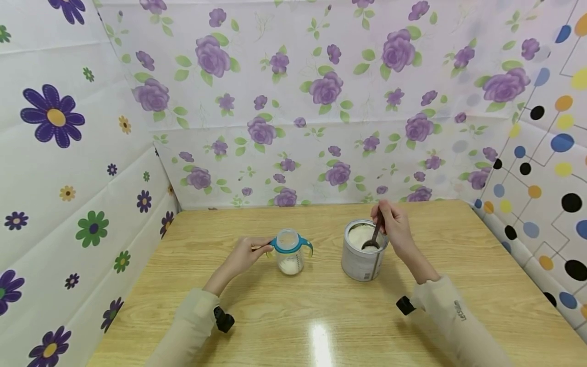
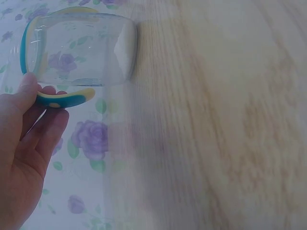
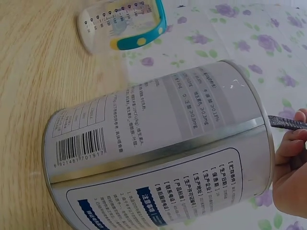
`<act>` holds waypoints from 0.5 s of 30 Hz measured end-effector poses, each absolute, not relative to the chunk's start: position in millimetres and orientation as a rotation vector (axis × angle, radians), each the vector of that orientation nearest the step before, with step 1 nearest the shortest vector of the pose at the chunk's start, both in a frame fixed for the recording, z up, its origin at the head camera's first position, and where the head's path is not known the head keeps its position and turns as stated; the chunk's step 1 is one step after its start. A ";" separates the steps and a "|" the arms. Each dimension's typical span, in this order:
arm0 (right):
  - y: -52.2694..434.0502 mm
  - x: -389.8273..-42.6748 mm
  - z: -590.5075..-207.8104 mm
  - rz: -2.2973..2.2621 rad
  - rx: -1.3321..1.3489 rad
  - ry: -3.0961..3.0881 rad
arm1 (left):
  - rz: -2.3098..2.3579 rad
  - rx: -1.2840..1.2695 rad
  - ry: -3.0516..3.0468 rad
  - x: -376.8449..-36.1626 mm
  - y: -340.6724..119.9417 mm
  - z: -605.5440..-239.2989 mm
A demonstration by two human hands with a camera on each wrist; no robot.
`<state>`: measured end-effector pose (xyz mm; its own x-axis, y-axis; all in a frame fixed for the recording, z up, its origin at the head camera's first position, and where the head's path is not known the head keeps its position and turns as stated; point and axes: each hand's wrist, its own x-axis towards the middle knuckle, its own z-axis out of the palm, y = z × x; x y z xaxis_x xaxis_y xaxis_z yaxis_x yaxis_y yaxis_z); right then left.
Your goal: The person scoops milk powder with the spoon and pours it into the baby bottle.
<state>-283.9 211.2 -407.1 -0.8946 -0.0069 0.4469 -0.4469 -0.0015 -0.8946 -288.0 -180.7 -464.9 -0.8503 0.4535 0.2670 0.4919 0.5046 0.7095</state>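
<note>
A clear baby bottle [image 1: 289, 255] with a blue collar and two handles stands uncapped on the table, some pale powder at its bottom. My left hand [image 1: 245, 256] pinches the bottle's left handle [image 2: 67, 99] between thumb and fingers. To the right stands an open milk powder can [image 1: 359, 264], filled with cream-coloured powder [image 1: 361, 235]. My right hand [image 1: 393, 227] grips a dark brown spoon [image 1: 377, 232], its bowl down at the powder inside the can. In the right wrist view the can's printed side [image 3: 158, 148] hides the spoon's bowl.
The wooden table [image 1: 293, 316] runs back to a flowered cloth [image 1: 298, 102]. Patterned cloths also hang at the left [image 1: 59, 178] and right [image 1: 545, 153]. A gap of bare table separates bottle and can. Each sleeve has a small black camera [image 1: 223, 319] at the wrist.
</note>
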 end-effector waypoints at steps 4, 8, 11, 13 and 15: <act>206.8 -278.2 -402.5 1.977 0.437 -1.977 | -1.290 -0.849 -2.684 -288.1 -181.3 -465.5; 206.3 -279.1 -403.7 1.995 0.415 -1.976 | -1.293 -0.850 -2.677 -287.5 -181.0 -465.4; 206.2 -279.3 -403.8 1.994 0.393 -1.979 | -1.294 -0.847 -2.682 -287.7 -180.6 -465.4; 205.9 -279.7 -403.8 2.001 0.379 -1.977 | -1.300 -0.843 -2.684 -288.0 -180.6 -465.4; 206.9 -282.2 -405.9 2.011 0.359 -1.976 | -1.298 -0.850 -2.679 -288.3 -180.8 -465.6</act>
